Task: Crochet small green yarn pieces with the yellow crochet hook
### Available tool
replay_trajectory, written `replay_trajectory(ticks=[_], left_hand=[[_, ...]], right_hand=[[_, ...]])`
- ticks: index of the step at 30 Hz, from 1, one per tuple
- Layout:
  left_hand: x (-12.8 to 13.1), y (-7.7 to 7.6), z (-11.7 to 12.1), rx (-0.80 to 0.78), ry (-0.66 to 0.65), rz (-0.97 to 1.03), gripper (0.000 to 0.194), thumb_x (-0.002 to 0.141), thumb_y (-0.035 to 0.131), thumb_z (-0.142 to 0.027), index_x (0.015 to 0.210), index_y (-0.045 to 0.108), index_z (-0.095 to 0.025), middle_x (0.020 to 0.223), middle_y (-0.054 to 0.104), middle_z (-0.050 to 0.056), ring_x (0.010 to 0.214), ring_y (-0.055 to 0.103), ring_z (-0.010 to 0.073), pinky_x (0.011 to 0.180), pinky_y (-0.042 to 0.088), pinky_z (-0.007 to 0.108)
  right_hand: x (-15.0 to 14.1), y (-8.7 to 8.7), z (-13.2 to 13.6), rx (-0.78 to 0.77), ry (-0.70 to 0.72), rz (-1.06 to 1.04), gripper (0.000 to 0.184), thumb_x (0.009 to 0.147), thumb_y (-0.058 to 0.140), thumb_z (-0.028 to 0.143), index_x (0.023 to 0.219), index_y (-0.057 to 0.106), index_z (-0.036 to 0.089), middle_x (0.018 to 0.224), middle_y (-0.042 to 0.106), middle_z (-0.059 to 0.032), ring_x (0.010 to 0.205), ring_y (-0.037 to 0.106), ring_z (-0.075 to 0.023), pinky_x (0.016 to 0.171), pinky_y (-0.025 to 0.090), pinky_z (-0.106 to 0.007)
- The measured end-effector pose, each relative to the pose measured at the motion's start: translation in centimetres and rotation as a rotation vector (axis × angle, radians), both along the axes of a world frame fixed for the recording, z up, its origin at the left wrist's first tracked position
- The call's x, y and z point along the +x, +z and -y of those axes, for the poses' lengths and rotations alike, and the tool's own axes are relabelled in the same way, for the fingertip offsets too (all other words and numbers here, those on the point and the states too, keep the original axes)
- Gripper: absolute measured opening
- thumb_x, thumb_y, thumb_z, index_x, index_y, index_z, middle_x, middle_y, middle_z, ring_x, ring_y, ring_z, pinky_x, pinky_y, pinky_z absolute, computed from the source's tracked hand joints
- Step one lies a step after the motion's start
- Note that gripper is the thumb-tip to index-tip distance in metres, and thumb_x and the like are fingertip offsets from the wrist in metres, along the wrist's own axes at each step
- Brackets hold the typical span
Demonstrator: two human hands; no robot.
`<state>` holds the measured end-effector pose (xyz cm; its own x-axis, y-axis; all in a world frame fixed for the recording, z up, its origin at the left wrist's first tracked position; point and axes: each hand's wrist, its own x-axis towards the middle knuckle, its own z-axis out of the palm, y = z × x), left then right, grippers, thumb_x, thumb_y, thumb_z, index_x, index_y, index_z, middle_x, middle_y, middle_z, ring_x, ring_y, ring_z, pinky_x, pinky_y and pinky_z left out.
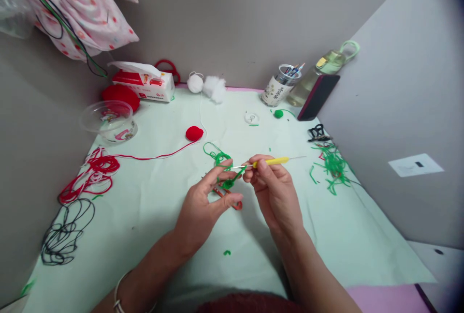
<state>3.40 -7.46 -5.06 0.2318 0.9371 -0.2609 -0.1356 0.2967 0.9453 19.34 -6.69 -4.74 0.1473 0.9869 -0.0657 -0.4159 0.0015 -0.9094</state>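
Observation:
My right hand (273, 187) pinches a crochet hook (275, 161) with a yellow handle, its metal shaft pointing left. Green yarn (221, 158) runs over the fingers of my left hand (205, 201), which keeps it taut toward the hook. The left thumb stands apart from the fingers. A small green crochet piece (228, 184) hangs between the hands, joined to the hook by a green strand. Behind it, partly hidden by my left hand, lies a tool with orange-red handles (238, 205), perhaps scissors.
A red yarn ball (195, 133) and tangled red yarn (103, 168) lie left, near a clear plastic tub (121, 131). At the back stand a tissue pack (155, 85), a pen holder (277, 90), a bottle (308, 83) and a leaning phone (319, 97). Green scraps (335, 165) lie right.

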Motion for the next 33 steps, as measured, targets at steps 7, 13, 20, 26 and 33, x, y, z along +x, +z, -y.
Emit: replay_trajectory(ticks=[7, 13, 20, 26, 33], left_hand=[[-0.2, 0.3, -0.2, -0.052, 0.097, 0.214, 0.044, 0.085, 0.081, -0.032, 0.127, 0.072, -0.024, 0.094, 0.073, 0.000, 0.090, 0.069, 0.0163, 0.086, 0.053, 0.027], [0.4, 0.4, 0.2, -0.205, 0.126, 0.405, 0.055, 0.081, 0.085, -0.025, 0.133, 0.068, -0.024, 0.082, 0.068, -0.003, 0.079, 0.065, 0.0122, 0.080, 0.052, 0.023], [-0.4, 0.6, -0.5, -0.353, 0.022, 0.565, 0.046, 0.079, 0.085, -0.023, 0.124, 0.075, -0.019, 0.088, 0.067, 0.001, 0.076, 0.061, 0.0112, 0.074, 0.052, 0.022], [-0.3, 0.5, -0.4, -0.213, -0.013, 0.435, 0.047, 0.082, 0.083, -0.026, 0.128, 0.072, -0.027, 0.083, 0.065, -0.002, 0.078, 0.065, 0.0142, 0.079, 0.054, 0.029], [-0.5, -0.4, -0.8, -0.016, -0.070, 0.092, 0.041, 0.079, 0.081, -0.020, 0.120, 0.076, -0.023, 0.072, 0.066, -0.004, 0.073, 0.064, 0.0146, 0.076, 0.050, 0.030]], right_hand=[[-1.2, 0.2, 1.5, 0.283, -0.039, 0.400, 0.014, 0.098, 0.068, 0.023, 0.098, 0.081, 0.027, 0.091, 0.077, -0.0023, 0.075, 0.068, -0.0141, 0.068, 0.057, -0.028], [-1.9, -0.6, 2.6, 0.676, -0.176, 1.043, 0.039, 0.094, 0.063, 0.005, 0.121, 0.076, 0.031, 0.109, 0.075, -0.0065, 0.093, 0.072, -0.0185, 0.074, 0.062, -0.030], [-0.6, 0.2, 1.9, 0.519, -0.128, 0.602, 0.027, 0.098, 0.061, 0.011, 0.109, 0.079, 0.028, 0.092, 0.074, -0.0027, 0.074, 0.069, -0.0145, 0.067, 0.059, -0.030], [-1.0, 0.4, 1.4, 0.253, 0.038, 0.264, 0.014, 0.097, 0.068, 0.027, 0.094, 0.082, 0.026, 0.090, 0.075, -0.0026, 0.074, 0.067, -0.0134, 0.067, 0.055, -0.027], [-0.4, 0.1, 0.3, 0.030, -0.034, 0.024, 0.015, 0.086, 0.082, 0.038, 0.086, 0.081, 0.023, 0.083, 0.074, 0.0001, 0.073, 0.065, -0.0106, 0.074, 0.057, -0.024]])
